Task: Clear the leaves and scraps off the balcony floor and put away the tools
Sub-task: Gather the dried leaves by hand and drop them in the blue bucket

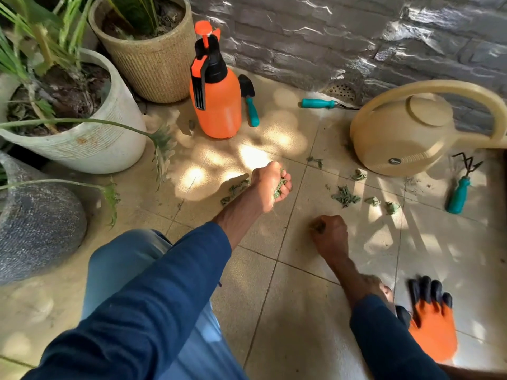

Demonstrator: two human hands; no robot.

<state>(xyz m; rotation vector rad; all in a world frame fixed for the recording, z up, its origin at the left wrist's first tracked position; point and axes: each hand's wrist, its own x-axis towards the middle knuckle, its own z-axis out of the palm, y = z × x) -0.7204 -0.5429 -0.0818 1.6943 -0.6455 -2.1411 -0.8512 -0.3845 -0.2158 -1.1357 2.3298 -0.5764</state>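
Leaves (279, 187) fill the clenched left hand (266, 189) — right hand (330, 235) grips scraps (318, 226) too.

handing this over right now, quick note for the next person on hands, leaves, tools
Left hand grips a bunch of leaf scraps; right hand is fisted, apparently on a few more.
Loose leaves lie on the tiles, most before the watering can.
Trowel beside the orange sprayer, teal-handled tool by the wall, hand rake right of the can, gloves by the right forearm.
Done: some scraps gathered. Left: remaining leaves, all tools.
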